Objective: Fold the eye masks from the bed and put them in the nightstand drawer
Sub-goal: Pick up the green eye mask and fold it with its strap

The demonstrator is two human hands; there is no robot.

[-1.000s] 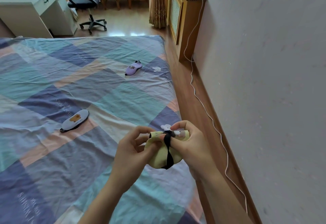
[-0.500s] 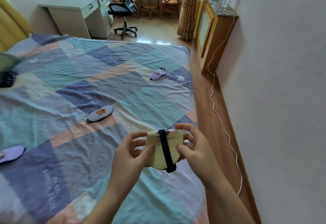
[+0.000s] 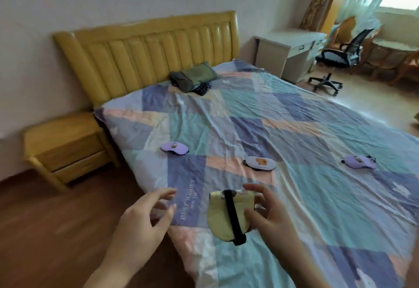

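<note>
My right hand (image 3: 269, 217) holds a folded yellow eye mask (image 3: 221, 217) with its black strap wrapped around it, above the near edge of the bed (image 3: 306, 129). My left hand (image 3: 145, 215) hovers to the left of the mask, fingers spread, holding nothing. Three more eye masks lie flat on the patchwork quilt: a purple one (image 3: 174, 147) near the left edge, a white one (image 3: 259, 163) in the middle, a purple one (image 3: 359, 161) to the right. The wooden nightstand (image 3: 65, 147) stands left of the bed with both drawers closed.
A yellow padded headboard (image 3: 149, 54) stands against the wall, with a dark folded bundle (image 3: 192, 80) on the bed below it. A white desk (image 3: 288, 49), an office chair (image 3: 340, 58) and wooden chairs stand at the far right. Dark wood floor lies between me and the nightstand.
My left hand has let go of the yellow mask, which now stays in my right hand alone. The view has swung left, bringing the headboard and nightstand into sight.
</note>
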